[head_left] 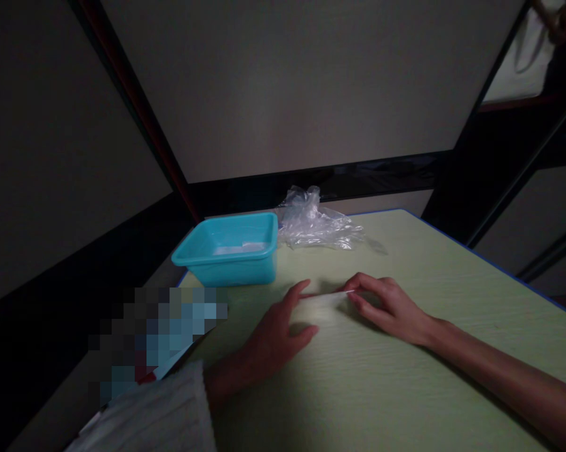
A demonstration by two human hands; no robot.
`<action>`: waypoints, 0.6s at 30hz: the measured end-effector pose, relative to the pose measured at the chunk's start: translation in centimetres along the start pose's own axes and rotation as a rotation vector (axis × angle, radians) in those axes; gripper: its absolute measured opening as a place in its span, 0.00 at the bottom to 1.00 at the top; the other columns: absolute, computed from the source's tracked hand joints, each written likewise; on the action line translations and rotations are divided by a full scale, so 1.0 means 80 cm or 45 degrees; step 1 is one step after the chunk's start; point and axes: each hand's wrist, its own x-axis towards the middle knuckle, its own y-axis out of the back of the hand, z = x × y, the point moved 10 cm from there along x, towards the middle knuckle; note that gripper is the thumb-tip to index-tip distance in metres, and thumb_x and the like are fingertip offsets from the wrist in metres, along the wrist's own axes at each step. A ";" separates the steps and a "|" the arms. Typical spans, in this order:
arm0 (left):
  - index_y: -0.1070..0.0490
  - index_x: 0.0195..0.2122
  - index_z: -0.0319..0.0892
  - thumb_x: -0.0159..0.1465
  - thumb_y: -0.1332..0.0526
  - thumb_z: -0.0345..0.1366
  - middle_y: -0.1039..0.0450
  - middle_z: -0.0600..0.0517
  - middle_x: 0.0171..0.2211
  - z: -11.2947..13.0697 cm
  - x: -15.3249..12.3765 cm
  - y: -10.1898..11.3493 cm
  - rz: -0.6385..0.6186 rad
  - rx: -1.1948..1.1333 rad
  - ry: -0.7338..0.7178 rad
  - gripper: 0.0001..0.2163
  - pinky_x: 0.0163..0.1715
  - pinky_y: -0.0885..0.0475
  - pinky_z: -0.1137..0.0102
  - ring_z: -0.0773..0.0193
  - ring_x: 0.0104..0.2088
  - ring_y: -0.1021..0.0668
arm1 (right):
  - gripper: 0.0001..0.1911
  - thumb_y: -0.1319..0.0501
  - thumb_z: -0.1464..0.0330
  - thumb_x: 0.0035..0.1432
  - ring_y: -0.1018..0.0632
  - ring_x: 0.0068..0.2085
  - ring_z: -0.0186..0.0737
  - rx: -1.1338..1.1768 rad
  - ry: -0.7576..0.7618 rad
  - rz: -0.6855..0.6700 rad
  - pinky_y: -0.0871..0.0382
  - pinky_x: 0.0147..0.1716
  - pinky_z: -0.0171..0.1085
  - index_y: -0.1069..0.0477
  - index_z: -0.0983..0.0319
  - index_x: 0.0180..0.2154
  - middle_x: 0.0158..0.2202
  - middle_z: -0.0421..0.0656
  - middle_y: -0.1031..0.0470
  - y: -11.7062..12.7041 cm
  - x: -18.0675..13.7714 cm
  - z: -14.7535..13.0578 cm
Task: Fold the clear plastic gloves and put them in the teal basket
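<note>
A thin flat white piece (pixel 327 295), seen nearly edge-on with a reddish upper edge, is held just over the table; its exact kind does not show. My right hand (pixel 384 304) pinches its right end between thumb and fingertips. At the left end is my left hand (pixel 276 329), thumb and forefinger spread apart, its fingertips beside the piece. Whether they touch it I cannot tell. A turquoise plastic basin (pixel 233 271) stands beyond my left hand, with some white flat pieces (pixel 243 248) lying inside.
A crumpled clear plastic bag (pixel 318 223) lies behind, right of the basin. The pale green table (pixel 452 289) has a blue edge. A blurred-out patch (pixel 165 339) covers something at the left. Dark-trimmed panels (pixel 311 88) rise behind; part of a person (pixel 563 31) shows at upper right.
</note>
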 end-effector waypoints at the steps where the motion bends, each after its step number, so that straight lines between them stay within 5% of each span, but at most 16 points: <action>1: 0.47 0.59 0.42 0.55 0.40 0.30 0.31 0.46 0.49 -0.004 0.001 0.005 0.063 -0.063 0.072 0.30 0.51 0.36 0.58 0.55 0.50 0.29 | 0.09 0.50 0.66 0.60 0.30 0.22 0.33 0.096 -0.075 0.043 0.37 0.20 0.31 0.36 0.61 0.30 0.22 0.38 0.31 0.002 0.001 0.004; 5: 0.44 0.56 0.41 0.52 0.39 0.28 0.28 0.55 0.30 -0.016 0.003 0.007 0.180 -0.447 0.257 0.29 0.36 0.29 0.69 0.63 0.33 0.23 | 0.12 0.47 0.59 0.57 0.41 0.18 0.29 0.441 -0.324 0.118 0.48 0.15 0.29 0.39 0.60 0.28 0.17 0.33 0.43 -0.006 0.002 0.019; 9: 0.42 0.54 0.38 0.50 0.39 0.27 0.30 0.59 0.22 -0.024 0.005 0.003 0.217 -0.741 0.339 0.28 0.27 0.31 0.75 0.67 0.25 0.24 | 0.14 0.45 0.56 0.55 0.45 0.18 0.29 0.610 -0.432 0.115 0.52 0.15 0.30 0.38 0.61 0.29 0.16 0.31 0.47 -0.018 0.002 0.031; 18: 0.41 0.48 0.37 0.46 0.37 0.30 0.34 0.63 0.17 -0.027 0.009 0.005 0.244 -0.817 0.426 0.27 0.14 0.33 0.78 0.71 0.16 0.29 | 0.19 0.38 0.62 0.54 0.38 0.19 0.27 0.982 -0.394 0.045 0.48 0.17 0.28 0.43 0.59 0.43 0.21 0.32 0.37 -0.026 0.001 0.031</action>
